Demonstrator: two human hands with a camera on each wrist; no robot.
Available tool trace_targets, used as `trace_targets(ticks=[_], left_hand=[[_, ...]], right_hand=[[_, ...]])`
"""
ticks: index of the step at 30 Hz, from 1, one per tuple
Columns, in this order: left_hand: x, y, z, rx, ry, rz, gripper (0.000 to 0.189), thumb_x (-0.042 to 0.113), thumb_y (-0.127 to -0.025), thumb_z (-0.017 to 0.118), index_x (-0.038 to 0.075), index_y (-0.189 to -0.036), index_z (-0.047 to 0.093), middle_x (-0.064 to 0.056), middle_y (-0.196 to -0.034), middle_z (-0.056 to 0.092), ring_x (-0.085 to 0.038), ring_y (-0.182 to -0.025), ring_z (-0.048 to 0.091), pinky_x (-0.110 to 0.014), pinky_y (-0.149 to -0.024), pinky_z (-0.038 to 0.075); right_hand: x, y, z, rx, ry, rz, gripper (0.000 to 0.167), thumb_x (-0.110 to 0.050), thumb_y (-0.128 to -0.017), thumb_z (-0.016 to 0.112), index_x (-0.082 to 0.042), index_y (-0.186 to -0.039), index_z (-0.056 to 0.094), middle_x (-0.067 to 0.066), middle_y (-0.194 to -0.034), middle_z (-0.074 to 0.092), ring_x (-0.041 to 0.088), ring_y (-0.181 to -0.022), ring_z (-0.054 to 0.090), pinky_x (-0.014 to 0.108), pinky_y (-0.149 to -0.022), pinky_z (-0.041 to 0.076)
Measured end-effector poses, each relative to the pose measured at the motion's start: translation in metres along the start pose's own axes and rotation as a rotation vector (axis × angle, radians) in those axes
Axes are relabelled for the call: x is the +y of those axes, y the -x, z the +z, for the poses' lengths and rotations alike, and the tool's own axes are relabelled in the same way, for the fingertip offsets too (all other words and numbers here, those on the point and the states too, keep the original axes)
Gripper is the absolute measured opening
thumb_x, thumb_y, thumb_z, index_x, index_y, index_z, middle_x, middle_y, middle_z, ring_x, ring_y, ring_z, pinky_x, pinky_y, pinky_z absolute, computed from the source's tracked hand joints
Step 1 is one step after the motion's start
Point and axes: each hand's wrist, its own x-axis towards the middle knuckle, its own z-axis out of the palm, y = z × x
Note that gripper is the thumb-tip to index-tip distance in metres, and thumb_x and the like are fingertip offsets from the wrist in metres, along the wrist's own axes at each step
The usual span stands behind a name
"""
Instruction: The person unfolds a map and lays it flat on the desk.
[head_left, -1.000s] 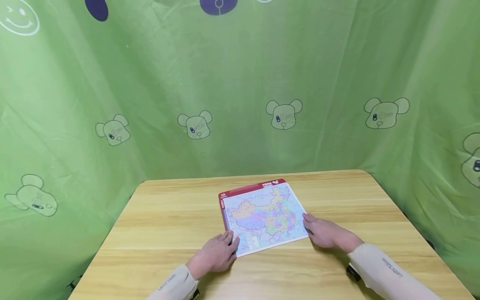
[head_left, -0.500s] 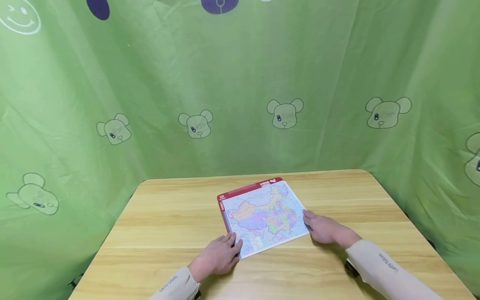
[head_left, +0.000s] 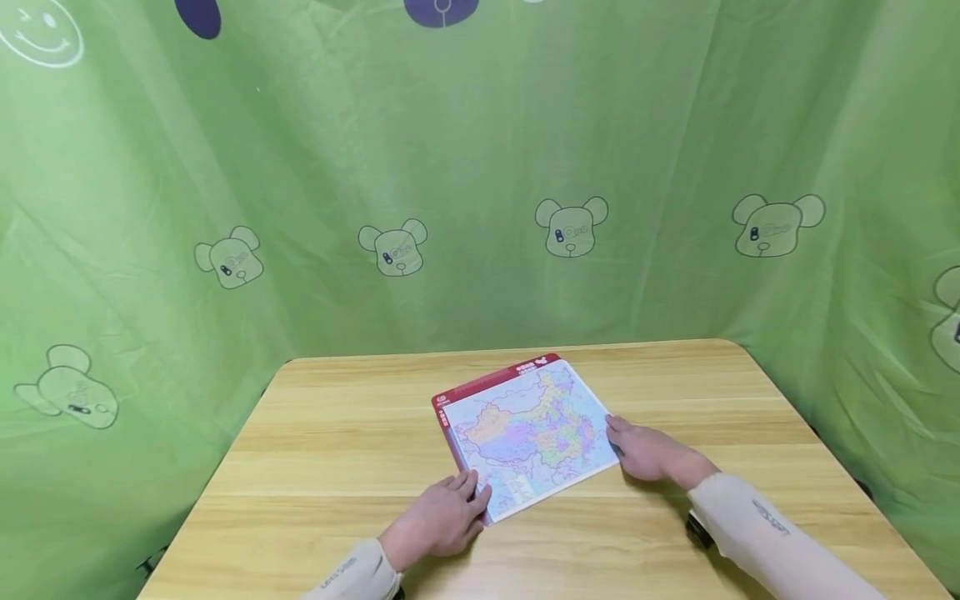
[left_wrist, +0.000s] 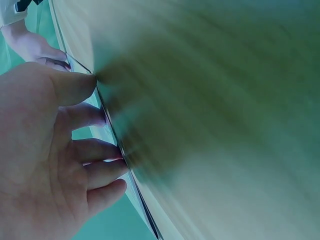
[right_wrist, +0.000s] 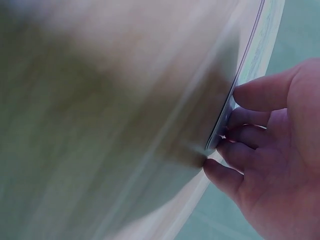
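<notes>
A thin board printed with a colourful map [head_left: 525, 433] and a red border lies on the wooden table, slanted. In the head view my left hand [head_left: 438, 517] grips its near left corner, the thumb and fingertips at the edge. My right hand [head_left: 645, 450] holds the near right corner from the side. Seen in the left wrist view, the left thumb and fingers [left_wrist: 102, 150] meet the board's thin edge, and the right hand [left_wrist: 37, 50] shows farther off. The right wrist view has the right thumb and bent fingers [right_wrist: 237, 152] at the edge, the little finger near the tabletop.
The light wooden table [head_left: 337, 433] has rounded far corners. Behind it and along both sides hangs a green cloth [head_left: 480, 150] with bear-head prints. Pale sleeves [head_left: 772, 533] cover both forearms, and a dark band [head_left: 699, 529] shows under the right one.
The map board has turned counterclockwise: its near left corner has come toward me with the left hand, while the right hand and right side have shifted slightly away.
</notes>
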Motion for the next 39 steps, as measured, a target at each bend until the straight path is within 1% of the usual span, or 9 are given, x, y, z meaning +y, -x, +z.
trace_targets(ticks=[3, 10, 18, 25, 30, 39], left_hand=[[0.002, 0.0, 0.0, -0.001, 0.005, 0.004, 0.052, 0.041, -0.099, 0.041, 0.015, -0.144, 0.041, -0.015, -0.144, 0.041, -0.026, -0.133, 0.038, -0.036, -0.107, 0.035], [0.004, 0.0, 0.0, 0.014, -0.002, 0.007, 0.051, 0.041, -0.099, 0.042, 0.016, -0.144, 0.042, -0.013, -0.144, 0.042, -0.024, -0.133, 0.039, -0.035, -0.107, 0.036], [0.007, 0.0, -0.004, -0.001, 0.002, 0.01, 0.052, 0.042, -0.099, 0.041, 0.016, -0.144, 0.041, -0.013, -0.145, 0.041, -0.024, -0.133, 0.037, -0.034, -0.107, 0.035], [0.01, 0.0, -0.002, -0.005, -0.018, 0.008, 0.052, 0.042, -0.099, 0.041, 0.016, -0.144, 0.041, -0.014, -0.145, 0.041, -0.025, -0.133, 0.038, -0.034, -0.107, 0.035], [0.012, 0.0, 0.0, -0.012, -0.03, 0.013, 0.053, 0.043, -0.099, 0.04, 0.017, -0.145, 0.04, -0.012, -0.145, 0.04, -0.024, -0.133, 0.037, -0.034, -0.107, 0.034], [0.015, 0.0, -0.002, -0.006, -0.026, 0.016, 0.052, 0.043, -0.099, 0.041, 0.017, -0.145, 0.04, -0.012, -0.145, 0.04, -0.024, -0.133, 0.037, -0.034, -0.107, 0.035]], right_hand=[[0.001, -0.001, 0.0, -0.008, 0.005, 0.005, 0.045, -0.008, -0.095, 0.044, 0.016, -0.132, 0.043, 0.033, -0.142, 0.032, 0.046, -0.13, 0.032, 0.053, -0.107, 0.029], [0.002, -0.005, -0.001, 0.013, 0.004, 0.007, 0.044, -0.008, -0.094, 0.046, 0.016, -0.131, 0.044, 0.034, -0.141, 0.033, 0.047, -0.129, 0.034, 0.054, -0.106, 0.03], [0.004, -0.008, -0.002, 0.0, -0.009, 0.015, 0.044, -0.008, -0.095, 0.044, 0.016, -0.133, 0.042, 0.033, -0.142, 0.032, 0.046, -0.131, 0.032, 0.053, -0.108, 0.029], [0.006, -0.01, -0.002, 0.006, 0.002, 0.012, 0.044, -0.008, -0.095, 0.044, 0.016, -0.132, 0.042, 0.034, -0.142, 0.032, 0.046, -0.13, 0.033, 0.053, -0.106, 0.03], [0.006, -0.012, -0.001, -0.002, -0.015, 0.028, 0.044, -0.007, -0.095, 0.045, 0.015, -0.133, 0.042, 0.034, -0.142, 0.032, 0.046, -0.13, 0.033, 0.054, -0.107, 0.03], [0.008, -0.015, -0.001, 0.002, -0.005, 0.031, 0.044, -0.009, -0.096, 0.043, 0.015, -0.133, 0.043, 0.033, -0.143, 0.031, 0.046, -0.131, 0.032, 0.053, -0.107, 0.029]])
